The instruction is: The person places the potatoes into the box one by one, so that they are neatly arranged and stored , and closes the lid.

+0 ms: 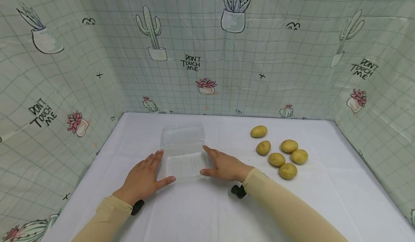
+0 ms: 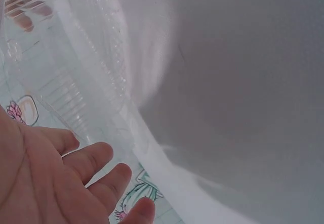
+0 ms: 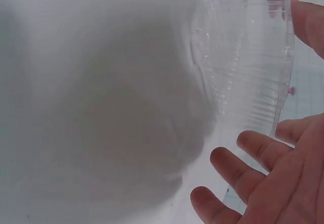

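Observation:
A clear plastic clamshell container (image 1: 184,165) sits on the white tablecloth, its lid (image 1: 182,134) laid back away from me. My left hand (image 1: 142,177) is at the container's left side, fingers straight and thumb spread toward the near edge. On the opposite side my right hand (image 1: 227,165) stands with fingers extended and thumb by the near right corner. In the right wrist view the ribbed container wall (image 3: 253,82) lies close to my fingertips (image 3: 250,139). The left wrist view shows the container (image 2: 76,82) beside my left fingers (image 2: 96,158). Whether every finger touches it, I cannot tell.
Several yellow potatoes lie loose to the right of the container, among them a far one (image 1: 259,131) and a near one (image 1: 288,171). A cloth backdrop (image 1: 207,44) printed with cacti encloses the white table (image 1: 194,213) at the back and sides.

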### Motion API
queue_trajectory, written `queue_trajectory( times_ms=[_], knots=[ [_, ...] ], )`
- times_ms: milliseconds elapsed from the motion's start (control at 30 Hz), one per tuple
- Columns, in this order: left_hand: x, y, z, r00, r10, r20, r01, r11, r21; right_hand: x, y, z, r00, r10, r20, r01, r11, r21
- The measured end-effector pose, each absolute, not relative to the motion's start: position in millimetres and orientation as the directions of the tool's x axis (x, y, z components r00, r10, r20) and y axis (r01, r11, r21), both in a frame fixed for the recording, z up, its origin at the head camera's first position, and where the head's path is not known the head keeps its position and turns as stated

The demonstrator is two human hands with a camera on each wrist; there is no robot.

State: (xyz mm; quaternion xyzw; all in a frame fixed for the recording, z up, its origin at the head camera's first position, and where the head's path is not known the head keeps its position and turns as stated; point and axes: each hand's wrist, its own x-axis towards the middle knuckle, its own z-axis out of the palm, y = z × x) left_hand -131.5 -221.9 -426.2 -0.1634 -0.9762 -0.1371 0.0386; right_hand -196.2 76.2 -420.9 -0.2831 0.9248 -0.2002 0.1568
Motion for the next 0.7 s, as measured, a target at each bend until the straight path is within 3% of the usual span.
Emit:
queue_trajectory(
  times_ms=[700],
  knots=[
    [-136, -202, -430, -0.935, 0.337, 0.113, 0.355, 0.898, 0.261, -193, 100, -424, -0.811, -0.549, -0.201, -0.410, 0.779, -0.474]
  ],
)
